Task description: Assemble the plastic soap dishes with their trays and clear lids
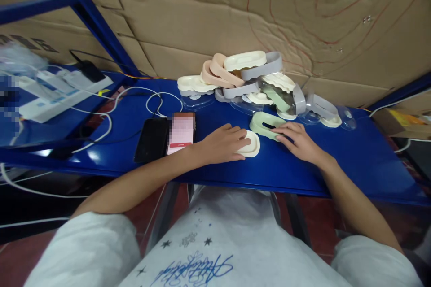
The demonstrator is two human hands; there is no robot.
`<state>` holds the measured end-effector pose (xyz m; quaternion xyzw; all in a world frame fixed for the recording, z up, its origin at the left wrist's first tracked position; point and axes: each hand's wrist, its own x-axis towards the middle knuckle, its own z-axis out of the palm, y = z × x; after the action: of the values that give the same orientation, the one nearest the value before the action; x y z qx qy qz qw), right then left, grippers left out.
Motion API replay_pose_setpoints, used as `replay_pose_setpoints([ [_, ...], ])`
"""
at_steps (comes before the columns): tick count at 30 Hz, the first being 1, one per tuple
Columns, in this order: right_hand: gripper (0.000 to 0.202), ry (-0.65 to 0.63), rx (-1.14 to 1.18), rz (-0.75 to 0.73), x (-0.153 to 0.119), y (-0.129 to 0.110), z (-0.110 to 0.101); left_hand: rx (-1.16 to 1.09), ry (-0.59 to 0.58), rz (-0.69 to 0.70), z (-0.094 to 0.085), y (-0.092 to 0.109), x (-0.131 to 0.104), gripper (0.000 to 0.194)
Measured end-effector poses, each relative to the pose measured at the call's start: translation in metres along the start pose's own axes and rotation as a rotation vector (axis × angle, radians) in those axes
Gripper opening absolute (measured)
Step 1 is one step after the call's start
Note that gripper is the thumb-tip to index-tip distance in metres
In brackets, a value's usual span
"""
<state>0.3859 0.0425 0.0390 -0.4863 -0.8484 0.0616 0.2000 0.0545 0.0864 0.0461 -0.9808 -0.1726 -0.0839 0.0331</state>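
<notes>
On the blue table (215, 175), my left hand (225, 144) lies over the left part of a cream oval piece (252, 144), its thumb and fingers around the piece's side. Just to the right, my right hand (294, 140) pinches the right end of a green oval tray (261, 122) with a slot in it. The two pieces lie close together near the table's front edge. Behind them is a heap of similar pieces: cream (245, 60), peach (220, 71) and grey (269, 66), some with clear plastic (244, 104).
Two phones lie left of my left hand, one dark (151, 140) and one with a lit screen (183, 132). White cables (129, 89) and a power strip (50, 98) are farther left. A cardboard wall (188, 18) stands behind; an open box (400, 121) is at right.
</notes>
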Motion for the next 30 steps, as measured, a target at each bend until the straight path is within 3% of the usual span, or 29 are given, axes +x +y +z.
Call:
replay_pose_setpoints([
  [5,0.034,0.168,0.005,-0.070,0.003,-0.028,0.017,-0.098,0.110,-0.176,0.007,-0.019,-0.012,0.089],
  [8,0.033,0.213,0.019,-0.129,0.016,-0.044,0.030,-0.161,0.140,-0.208,0.018,-0.027,-0.014,0.098],
  [14,0.035,0.080,0.006,-0.277,0.027,-0.048,0.053,-0.217,0.172,-0.208,0.025,-0.031,-0.015,0.077],
  [21,0.040,0.116,0.045,-0.252,0.016,-0.043,0.052,-0.383,0.128,-0.160,0.022,-0.037,-0.025,0.092],
  [30,0.051,0.041,-0.053,-0.282,0.017,-0.048,0.051,-0.192,0.152,-0.113,0.025,-0.038,-0.021,0.048],
])
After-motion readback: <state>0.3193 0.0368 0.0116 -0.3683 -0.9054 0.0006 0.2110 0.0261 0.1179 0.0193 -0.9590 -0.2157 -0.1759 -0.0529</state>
